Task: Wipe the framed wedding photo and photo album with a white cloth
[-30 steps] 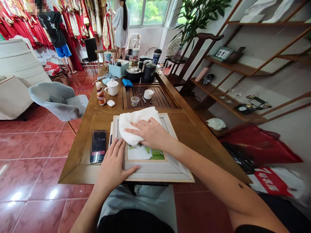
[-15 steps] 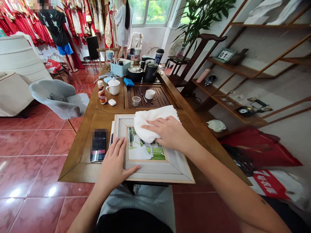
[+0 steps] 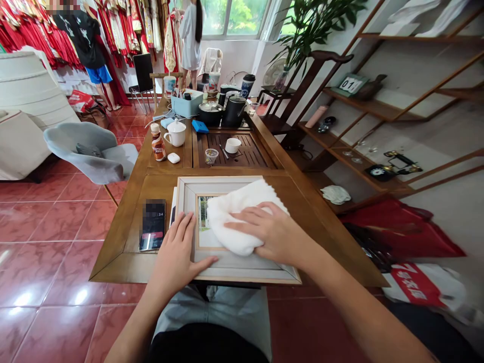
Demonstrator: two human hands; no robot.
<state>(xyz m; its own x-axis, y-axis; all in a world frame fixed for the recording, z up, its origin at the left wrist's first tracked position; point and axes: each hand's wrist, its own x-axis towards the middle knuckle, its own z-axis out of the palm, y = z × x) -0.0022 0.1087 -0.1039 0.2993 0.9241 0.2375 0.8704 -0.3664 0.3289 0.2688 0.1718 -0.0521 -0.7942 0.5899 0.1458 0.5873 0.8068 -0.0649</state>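
Observation:
A pale picture frame lies flat on the near end of the wooden table. My left hand rests on its left border, fingers stretched and thumb spread. Under my right hand is a bunched white cloth, gripped and pressed onto the frame. The cloth covers most of the photo; only its left strip shows, with some greenery and white. A phone with a lit screen lies just left of the frame, near my left hand.
Beyond the frame are a slatted tea tray, a white cup, a lidded mug, a bottle and a black kettle. A grey chair stands left, shelves right. Two people stand at the back.
My right hand has slid the cloth toward me and slightly right, down over the photo, hiding more of it. My left hand has stayed in place on the frame.

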